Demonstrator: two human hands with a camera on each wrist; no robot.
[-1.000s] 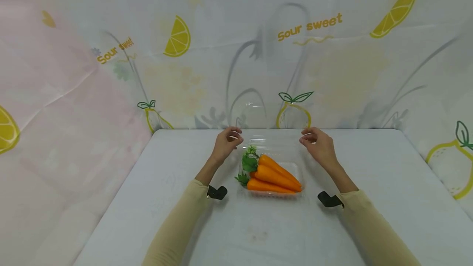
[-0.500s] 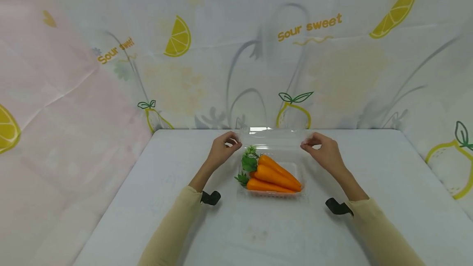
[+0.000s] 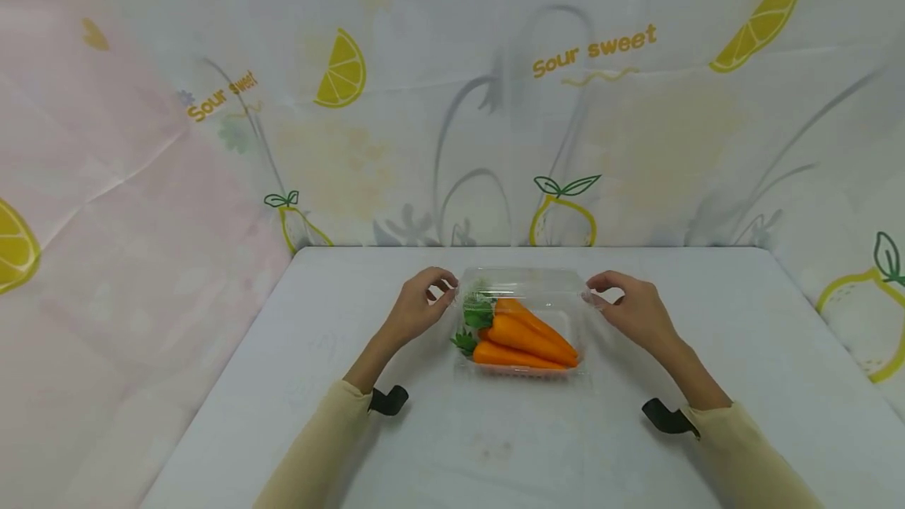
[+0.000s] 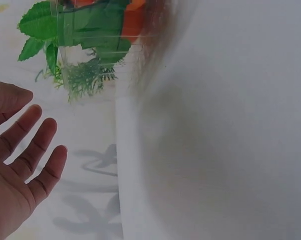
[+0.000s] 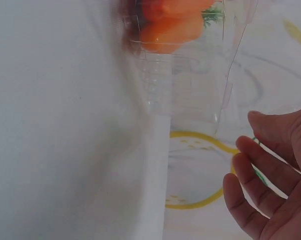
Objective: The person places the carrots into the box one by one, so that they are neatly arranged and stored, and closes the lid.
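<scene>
A clear plastic box [image 3: 566, 328] with a hinged lid [image 3: 523, 281] stands mid-table. Inside lie several orange carrots [image 3: 526, 336] with green leafy tops [image 3: 477, 313], some leaves poking out at the left side. The lid leans forward over the back part of the box. My left hand [image 3: 424, 301] pinches the lid's left edge between thumb and fingers. At the opposite side, the thumb and forefinger of my right hand [image 3: 629, 309] pinch its right edge. The wrist views show the left hand [image 4: 25, 155] and right hand [image 5: 270, 170] with the other fingers loosely spread.
A white table [image 3: 495, 446] carries the box. Behind it hangs a pale cloth backdrop [image 3: 438, 140] printed with lemons and lettering. Black wrist mounts [image 3: 389, 400] sit at both sleeve cuffs.
The lid has swung from standing up behind the box to leaning forward over the carrots. Both hands have come lower and nearer with it, and the forearms have spread apart.
</scene>
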